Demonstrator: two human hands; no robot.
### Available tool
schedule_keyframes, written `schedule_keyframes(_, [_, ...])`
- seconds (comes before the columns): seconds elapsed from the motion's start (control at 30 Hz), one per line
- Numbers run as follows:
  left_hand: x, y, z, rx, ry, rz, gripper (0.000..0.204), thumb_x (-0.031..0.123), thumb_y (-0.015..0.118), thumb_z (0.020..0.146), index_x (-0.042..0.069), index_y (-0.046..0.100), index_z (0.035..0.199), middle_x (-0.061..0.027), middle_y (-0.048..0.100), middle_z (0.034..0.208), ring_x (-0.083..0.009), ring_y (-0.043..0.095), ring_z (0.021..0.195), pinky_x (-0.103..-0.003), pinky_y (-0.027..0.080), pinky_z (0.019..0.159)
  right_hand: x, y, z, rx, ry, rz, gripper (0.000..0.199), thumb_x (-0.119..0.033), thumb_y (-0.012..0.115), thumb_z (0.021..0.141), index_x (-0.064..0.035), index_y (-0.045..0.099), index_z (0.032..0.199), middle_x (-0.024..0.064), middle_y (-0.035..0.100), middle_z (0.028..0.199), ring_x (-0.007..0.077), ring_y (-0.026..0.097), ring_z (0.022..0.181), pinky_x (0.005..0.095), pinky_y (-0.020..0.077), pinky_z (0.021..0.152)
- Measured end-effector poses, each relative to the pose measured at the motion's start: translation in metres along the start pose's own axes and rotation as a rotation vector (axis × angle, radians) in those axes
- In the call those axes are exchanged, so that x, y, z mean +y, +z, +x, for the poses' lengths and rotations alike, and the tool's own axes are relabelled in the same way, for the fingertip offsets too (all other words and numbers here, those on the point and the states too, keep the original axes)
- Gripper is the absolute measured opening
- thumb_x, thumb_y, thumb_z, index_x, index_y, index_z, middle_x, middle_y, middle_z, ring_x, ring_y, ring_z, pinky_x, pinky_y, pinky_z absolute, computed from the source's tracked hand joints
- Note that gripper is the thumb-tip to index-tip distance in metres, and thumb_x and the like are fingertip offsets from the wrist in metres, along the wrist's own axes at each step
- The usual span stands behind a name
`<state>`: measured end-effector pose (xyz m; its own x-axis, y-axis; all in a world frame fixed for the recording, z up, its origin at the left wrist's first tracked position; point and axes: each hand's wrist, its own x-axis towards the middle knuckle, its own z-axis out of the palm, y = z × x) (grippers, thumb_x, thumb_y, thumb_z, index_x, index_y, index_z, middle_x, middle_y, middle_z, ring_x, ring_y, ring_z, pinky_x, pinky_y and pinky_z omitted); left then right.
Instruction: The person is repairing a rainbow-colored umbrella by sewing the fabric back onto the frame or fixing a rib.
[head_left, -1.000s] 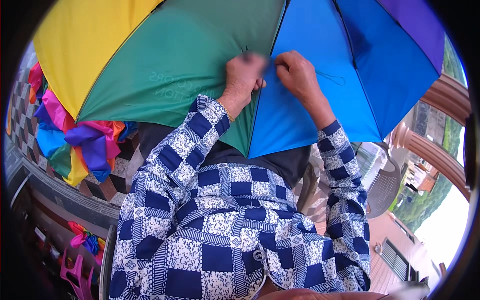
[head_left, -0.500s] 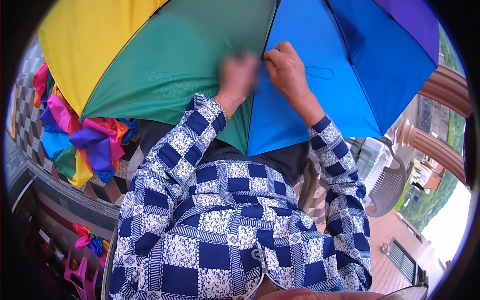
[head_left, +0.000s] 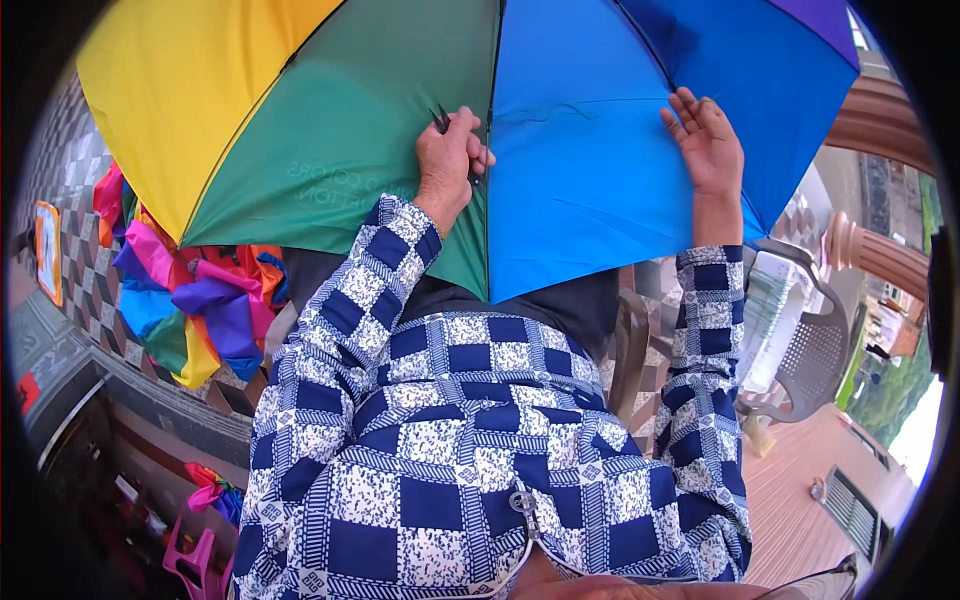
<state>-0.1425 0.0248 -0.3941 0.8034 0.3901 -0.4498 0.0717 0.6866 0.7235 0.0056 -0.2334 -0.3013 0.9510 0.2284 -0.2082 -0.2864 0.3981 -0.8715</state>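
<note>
You see one small rectangular orange-framed sign (head_left: pixel 47 252) on the tiled wall, well left of the open multicoloured umbrella (head_left: pixel 330 130) that bears faint pale lettering.

Long-sleeved shirt in a chunky navy and white patchwork check, where solid navy squares alternate with white squares speckled in tiny blue print, all divided by narrow striped bands with little diamond motifs at the crossings. Both sleeves run all the way down to the wrists and end in cuffs of the same check, so the left hand (head_left: pixel 450 160) and right hand (head_left: pixel 708 140) are bare, no gloves, and I can't make out any rings or a watch. There's a small metal zip pull or button near the bottom middle of the shirt front, hard to tell which.
</note>
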Motion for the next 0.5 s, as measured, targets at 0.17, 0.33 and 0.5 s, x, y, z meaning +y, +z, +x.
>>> schedule_keyframes(0.17, [-0.003, 0.0, -0.001, -0.003, 0.045, 0.01, 0.028, 0.027, 0.052, 0.09, 0.001, 0.049, 0.079, -0.0018, 0.038, 0.051, -0.0152, 0.041, 0.042, -0.029, 0.041, 0.044, -0.063, -0.04, -0.012, -0.461, -0.002, 0.513, 0.006, -0.005, 0.044, 0.091, -0.0013, 0.048, 0.093, 0.0028, 0.047, 0.072, 0.0135, 0.045, 0.064, 0.0262, 0.0359, 0.058])
schedule_keyframes(0.33, [0.004, 0.003, -0.002, 0.09, 0.005, 0.066, 0.028, 0.026, 0.052, 0.09, 0.001, 0.048, 0.079, -0.0004, 0.035, 0.049, -0.014, 0.036, 0.039, -0.029, 0.035, 0.038, -0.201, -0.084, -0.039, -0.394, -0.113, 0.31, 0.011, -0.006, 0.04, 0.092, 0.0017, 0.047, 0.093, -0.0007, 0.033, 0.064, 0.0076, 0.031, 0.051, 0.0224, 0.0256, 0.051])
schedule_keyframes(0.5, [0.005, 0.003, 0.001, 0.081, -0.038, 0.044, 0.028, 0.027, 0.052, 0.09, 0.001, 0.048, 0.078, 0.0009, 0.03, 0.048, -0.0131, 0.033, 0.037, -0.028, 0.029, 0.035, -0.3, -0.116, -0.052, -0.041, -0.243, -0.21, 0.012, -0.008, 0.044, 0.092, 0.0024, 0.049, 0.096, -0.001, 0.039, 0.067, 0.0058, 0.03, 0.049, 0.0202, 0.0254, 0.049])
